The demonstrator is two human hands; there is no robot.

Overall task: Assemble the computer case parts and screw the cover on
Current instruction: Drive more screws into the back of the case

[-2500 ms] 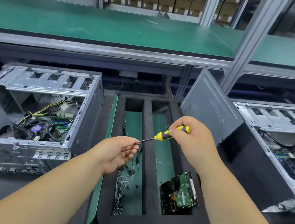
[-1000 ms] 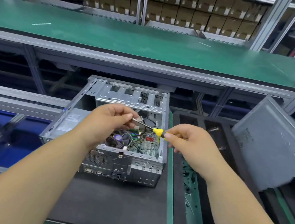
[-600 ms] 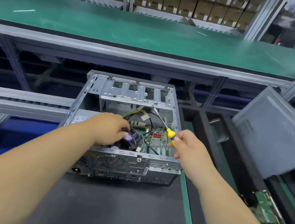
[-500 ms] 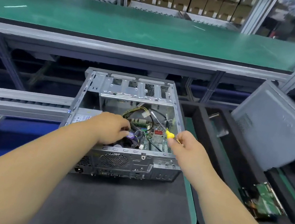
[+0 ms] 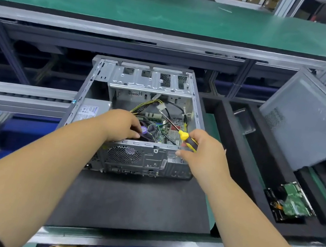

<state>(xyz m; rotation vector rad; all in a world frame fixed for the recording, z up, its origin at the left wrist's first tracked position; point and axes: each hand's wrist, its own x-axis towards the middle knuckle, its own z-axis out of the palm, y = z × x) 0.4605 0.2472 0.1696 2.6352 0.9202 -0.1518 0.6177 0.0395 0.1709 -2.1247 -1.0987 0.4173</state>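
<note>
An open grey computer case [image 5: 140, 158] lies on a dark mat, its rear panel toward me and its motherboard and cables showing. My left hand [image 5: 122, 126] reaches over the rear rim into the case, fingers curled down near the fan; what they hold is hidden. My right hand [image 5: 202, 152] grips a yellow-and-black screwdriver [image 5: 185, 137] whose shaft points up and left into the case; its fingertips touch the rear rim. The grey side cover [image 5: 311, 119] leans tilted at the right.
A black foam tray [image 5: 259, 166] with green-lined slots sits right of the case and holds a hard drive [image 5: 289, 202], circuit board up. A green shelf [image 5: 156, 9] runs above. Roller rails [image 5: 21, 96] lie to the left. The dark mat [image 5: 133, 201] lies in front.
My view swung from the foam tray to the case. Both hands moved from above the tray to the case's rear rim, the left one dipping inside, the right still holding the screwdriver.
</note>
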